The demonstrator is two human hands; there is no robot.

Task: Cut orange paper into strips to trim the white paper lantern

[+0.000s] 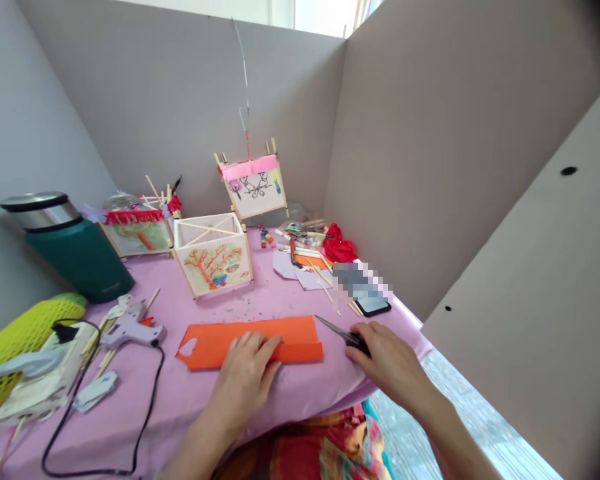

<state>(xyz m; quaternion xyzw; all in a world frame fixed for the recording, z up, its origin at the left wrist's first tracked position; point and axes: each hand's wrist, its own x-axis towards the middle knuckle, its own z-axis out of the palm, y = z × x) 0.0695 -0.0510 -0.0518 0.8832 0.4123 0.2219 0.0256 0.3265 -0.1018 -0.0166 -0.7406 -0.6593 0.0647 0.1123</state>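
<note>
A folded strip of orange paper (260, 339) lies on the pink tablecloth (190, 393) near the front edge, with a heart shape cut out of its left end. My left hand (244, 377) rests flat on the paper, fingers stretched out. To the right of the strip, my right hand (385, 360) is closed round the handles of black scissors (336, 329). Their blades point left toward the paper's right end.
A glue gun (130, 328) with a black cord (105, 427) lies at the left beside a green flask (70, 247). Three paper lanterns (213, 257) stand further back. Pens, sticks, red scraps and a phone (373, 305) lie at the right. Cardboard walls enclose the table.
</note>
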